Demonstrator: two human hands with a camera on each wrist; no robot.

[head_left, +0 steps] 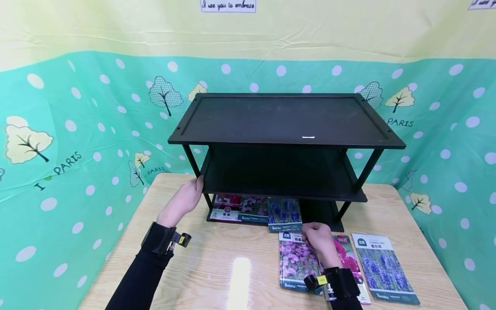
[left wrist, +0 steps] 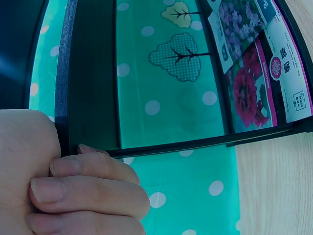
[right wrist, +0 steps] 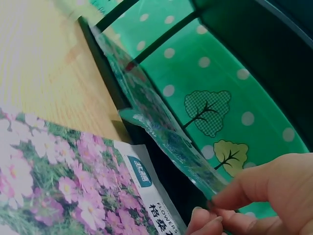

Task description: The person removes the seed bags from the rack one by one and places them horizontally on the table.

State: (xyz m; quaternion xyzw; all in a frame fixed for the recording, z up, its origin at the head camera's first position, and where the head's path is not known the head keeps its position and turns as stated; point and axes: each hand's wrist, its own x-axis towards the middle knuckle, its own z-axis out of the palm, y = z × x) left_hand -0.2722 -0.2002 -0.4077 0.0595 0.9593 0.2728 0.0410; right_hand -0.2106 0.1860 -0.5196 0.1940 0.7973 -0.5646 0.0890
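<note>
A black three-tier shelf rack (head_left: 286,120) stands on the table. My left hand (head_left: 184,198) grips it at the left front corner of the middle tier, its fingers curled in the left wrist view (left wrist: 93,191). My right hand (head_left: 320,241) pinches the near right corner of a blue-flower seed packet (head_left: 284,213), which overlaps the bottom tier's front edge and tilts in the right wrist view. Left of it on the bottom tier lie a pink-flower packet (head_left: 253,206) and a red-flower packet (head_left: 226,206). Below my right hand lies another pink-flower packet (head_left: 296,262).
On the table (head_left: 193,258) at the right lie a magenta-flower packet (head_left: 346,258), partly under my right forearm, and a second blue-flower packet (head_left: 385,267). A polka-dot curtain (head_left: 97,150) surrounds the table behind and at both sides. The rack's top tier overhangs the lower ones.
</note>
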